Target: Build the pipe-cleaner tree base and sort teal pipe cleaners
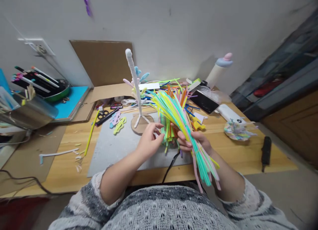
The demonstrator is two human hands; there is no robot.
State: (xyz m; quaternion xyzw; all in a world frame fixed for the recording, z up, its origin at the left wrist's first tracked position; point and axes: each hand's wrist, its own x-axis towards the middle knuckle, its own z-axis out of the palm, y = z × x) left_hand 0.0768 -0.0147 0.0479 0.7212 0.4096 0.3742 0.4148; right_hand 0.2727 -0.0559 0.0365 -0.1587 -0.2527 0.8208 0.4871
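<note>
My right hand is wrapped round a thick bundle of pipe cleaners, mint green, yellow and pale pink, slanting across the front of the table. Beside it on the left, my left hand has its fingers loosely bent, with a gap between thumb and forefinger and nothing seen in it. Behind both hands lies another bunch of green and orange pipe cleaners, partly hidden. Just past my left hand, a white wrapped stem stands upright on a round cardboard base. Pastel looped shapes show behind the stem.
A grey mat covers the middle of the wooden table, with flat pastel loops on it. Scissors and a pen lie further left. A phone, a white device and a black tool are on the right.
</note>
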